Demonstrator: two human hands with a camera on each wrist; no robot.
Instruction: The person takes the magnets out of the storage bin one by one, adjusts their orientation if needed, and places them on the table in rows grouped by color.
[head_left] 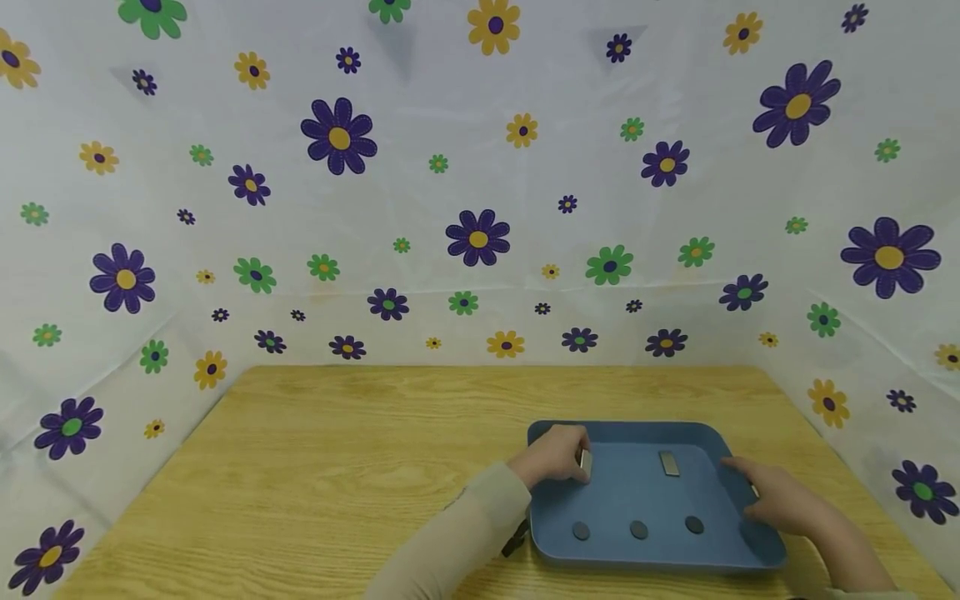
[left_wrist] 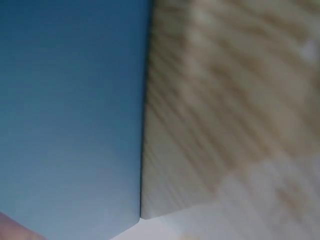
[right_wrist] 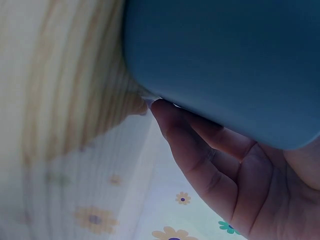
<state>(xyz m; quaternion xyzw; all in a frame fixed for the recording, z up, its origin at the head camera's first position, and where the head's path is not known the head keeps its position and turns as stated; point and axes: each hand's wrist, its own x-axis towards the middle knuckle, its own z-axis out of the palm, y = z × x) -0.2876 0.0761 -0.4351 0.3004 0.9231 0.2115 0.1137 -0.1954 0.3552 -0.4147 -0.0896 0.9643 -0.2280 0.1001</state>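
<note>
I find the left grip [head_left: 555,454] nearly closed, pinching a metallic rectangular block [head_left: 586,464] at the left end of the blue tray [head_left: 622,500]. Right grip [head_left: 783,497]: hold cannot be determined. Block presumably stiff, light, slick; take opposite edges.

Blue tray [head_left: 618,500], yellow wood-grain desk [head_left: 322,450]
Dark grey discs [head_left: 638,530], greyish rectangular piece [head_left: 670,464], beige sleeve [head_left: 457,533]; white sheet [head_left: 450,100] printed with purple, green and yellow flowers.

Wood-grain bench [head_left: 300,483] extends left of left fingers [head_left: 576,435]; blue tray [head_left: 622,552] directly on it, right fingers [head_left: 738,464] at its right side.
</note>
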